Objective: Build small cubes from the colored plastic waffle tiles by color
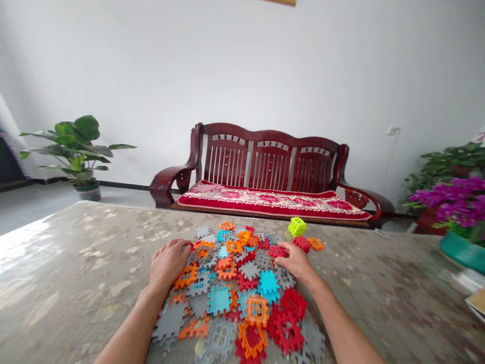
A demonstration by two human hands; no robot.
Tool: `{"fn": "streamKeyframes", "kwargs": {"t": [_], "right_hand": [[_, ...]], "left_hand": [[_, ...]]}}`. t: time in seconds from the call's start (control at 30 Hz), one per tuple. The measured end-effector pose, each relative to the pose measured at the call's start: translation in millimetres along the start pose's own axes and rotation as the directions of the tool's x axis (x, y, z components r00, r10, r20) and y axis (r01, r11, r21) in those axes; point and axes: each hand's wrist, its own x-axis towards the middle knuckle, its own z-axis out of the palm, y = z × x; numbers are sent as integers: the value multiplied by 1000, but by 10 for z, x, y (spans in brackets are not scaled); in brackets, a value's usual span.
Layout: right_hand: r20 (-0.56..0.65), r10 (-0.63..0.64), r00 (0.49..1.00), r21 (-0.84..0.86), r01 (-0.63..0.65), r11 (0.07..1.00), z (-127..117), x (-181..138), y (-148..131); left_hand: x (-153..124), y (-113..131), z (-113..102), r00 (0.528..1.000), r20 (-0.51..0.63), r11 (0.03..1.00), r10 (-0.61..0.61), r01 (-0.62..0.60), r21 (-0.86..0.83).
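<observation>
A heap of flat interlocking plastic tiles in red, orange, blue and grey lies on the marbled table in front of me. My left hand rests palm down on the heap's left side, fingers curled over grey and orange tiles. My right hand is on the heap's right side, its fingers pinched on a red tile. A yellow-green cube built of tiles stands just beyond the heap, next to a loose red tile and an orange tile.
Behind the table stands a dark wooden bench with a red flowered cushion. A green potted plant is on the floor at left. Purple flowers in a teal pot sit at the table's right edge, with papers nearby.
</observation>
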Motion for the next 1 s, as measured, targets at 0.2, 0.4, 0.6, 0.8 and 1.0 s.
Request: {"fn": "streamKeyframes", "kwargs": {"t": [0.2, 0.4, 0.6, 0.8, 1.0], "right_hand": [[-309, -126, 943, -62, 112, 992, -81, 19, -49], [-575, -150, 804, -316, -49, 947, -294, -3, 15], [-596, -92, 798, -384, -182, 905, -375, -46, 104], [-579, -33, 814, -368, -225, 902, -388, -29, 226], [-579, -10, 815, -323, -219, 921, -359, -11, 328]], "left_hand": [[0, -8, 6, 1000, -10, 1000, 1, -1, -5], [-11, 3, -10, 1000, -10, 1000, 4, -4, -15], [-8, 3, -9, 1000, -8, 1000, 4, -4, -14], [-9, 10, -13, 1000, -17, 1000, -2, 1, -16], [-8, 11, -24, 1000, 2, 1000, 3, -3, -3]]}}
